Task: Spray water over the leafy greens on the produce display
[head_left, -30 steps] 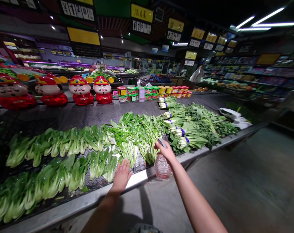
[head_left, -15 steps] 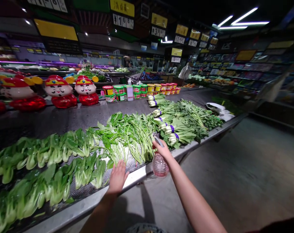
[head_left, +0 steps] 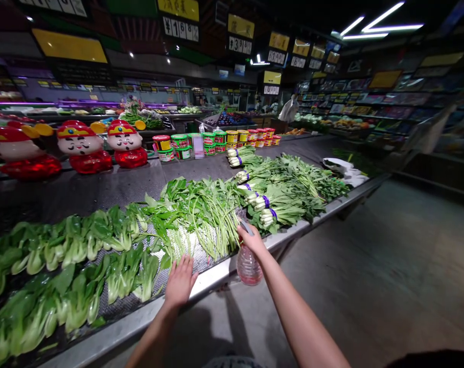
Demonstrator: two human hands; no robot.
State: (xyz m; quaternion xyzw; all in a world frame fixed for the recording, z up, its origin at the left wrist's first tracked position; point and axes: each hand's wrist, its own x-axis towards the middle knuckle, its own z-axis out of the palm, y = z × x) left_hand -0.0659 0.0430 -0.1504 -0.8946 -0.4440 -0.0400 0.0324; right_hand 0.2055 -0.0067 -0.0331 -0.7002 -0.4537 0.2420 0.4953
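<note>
My right hand is wrapped round the neck of a clear pinkish spray bottle, held upright just outside the stand's front edge. Its grey top shows above my fingers. My left hand lies open, fingers stretched out, by the metal rim, close to the stem ends of loose leafy greens. Left of that hand are two rows of bok choy. Beyond the bottle lie bunches of greens tied with purple bands; some leaves look wet.
Red-hatted figurines and stacked small tubs line the back of the stand. A white plastic bag lies at its right end. Price signs hang overhead. Grey floor stretches along the right.
The view has shifted slightly, so the stand's contents sit a little farther left. Both hands keep nearly the same places, and the bottle stays in my right hand.
</note>
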